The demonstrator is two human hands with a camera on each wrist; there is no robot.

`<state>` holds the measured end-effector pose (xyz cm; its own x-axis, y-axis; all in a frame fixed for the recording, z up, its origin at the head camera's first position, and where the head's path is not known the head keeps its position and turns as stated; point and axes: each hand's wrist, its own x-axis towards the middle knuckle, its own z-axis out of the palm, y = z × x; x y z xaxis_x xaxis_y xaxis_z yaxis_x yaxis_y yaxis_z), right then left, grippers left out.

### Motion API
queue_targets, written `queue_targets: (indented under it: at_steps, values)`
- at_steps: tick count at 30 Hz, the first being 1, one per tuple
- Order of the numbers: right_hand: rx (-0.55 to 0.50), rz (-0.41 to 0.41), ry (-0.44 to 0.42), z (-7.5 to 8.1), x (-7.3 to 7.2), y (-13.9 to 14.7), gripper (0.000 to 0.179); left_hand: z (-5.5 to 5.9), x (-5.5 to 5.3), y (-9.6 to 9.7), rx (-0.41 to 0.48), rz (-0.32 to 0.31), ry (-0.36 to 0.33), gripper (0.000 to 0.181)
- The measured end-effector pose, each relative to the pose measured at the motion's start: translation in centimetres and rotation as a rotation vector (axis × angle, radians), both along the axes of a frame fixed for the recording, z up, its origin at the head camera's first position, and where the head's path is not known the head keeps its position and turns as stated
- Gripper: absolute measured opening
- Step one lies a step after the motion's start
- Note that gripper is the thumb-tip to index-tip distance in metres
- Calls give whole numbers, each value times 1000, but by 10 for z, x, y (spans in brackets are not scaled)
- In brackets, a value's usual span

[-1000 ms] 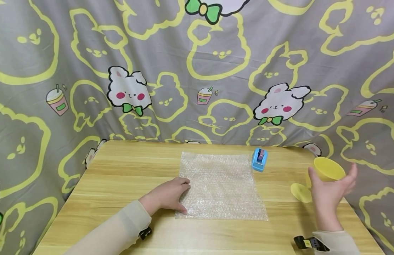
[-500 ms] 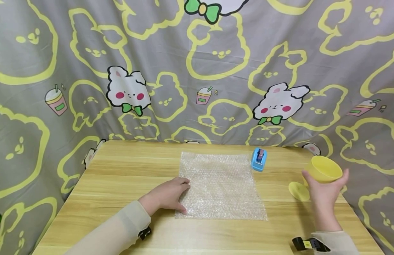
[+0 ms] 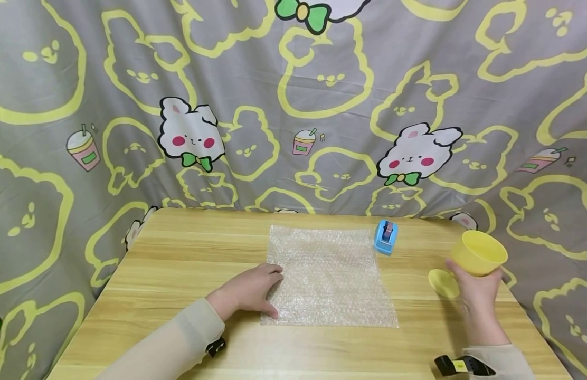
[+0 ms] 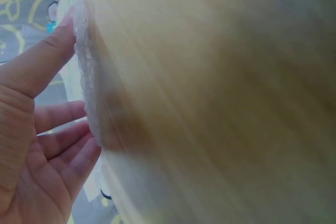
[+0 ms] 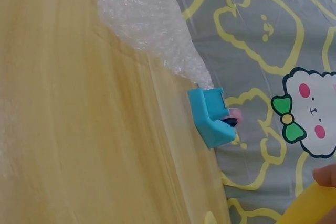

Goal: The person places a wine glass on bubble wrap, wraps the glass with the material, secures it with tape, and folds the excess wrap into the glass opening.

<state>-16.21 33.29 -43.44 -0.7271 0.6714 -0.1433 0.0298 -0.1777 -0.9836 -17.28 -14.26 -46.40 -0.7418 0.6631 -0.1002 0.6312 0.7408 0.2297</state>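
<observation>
Holding a cup [image 3: 480, 254], yellow inside, is the right grip [image 3: 480, 295]; the left grip [image 3: 251, 289], relaxed, touches bubble wrap [image 3: 330, 279].

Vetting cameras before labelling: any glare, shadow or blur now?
Head: glints on the bubble wrap, pale glare low on the table; left wrist: table grain blurred, soft shadow beside the bubble wrap; right wrist: slightly hazy, tape dispenser distinct.

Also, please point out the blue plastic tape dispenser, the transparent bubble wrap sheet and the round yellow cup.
Blue plastic tape dispenser [image 5: 207, 121]: right wrist view, on its body.
Transparent bubble wrap sheet [image 3: 329, 279]: head view, on its middle.
Round yellow cup [image 3: 469, 259]: head view, on its outer wall.
</observation>
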Motion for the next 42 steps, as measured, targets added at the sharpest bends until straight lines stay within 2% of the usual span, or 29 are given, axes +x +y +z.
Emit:
queue_targets:
  at_steps: [6, 10, 21, 28, 37, 42]
  values:
    - [-35, 37, 16, -6, -1, 2, 73, -1, -1, 0, 13, 1, -2, 86]
    - [-13, 62, -35, -10, -1, 4, 61, -1, -1, 0, 20, 0, -3, 85]
    - [68, 119, -108, -19, -4, 8, 57, -1, -1, -1, 18, -4, 0, 85]
    - [78, 157, -151, -22, -4, 12, 50, -1, 0, -1, 20, 0, -5, 86]
    - [205, 198, -171, -29, -3, 17, 41, -2, 1, -1, 30, 2, -10, 85]
    - [342, 239, -241, -30, -2, 19, 39, -1, 1, 0, 26, 4, -15, 86]
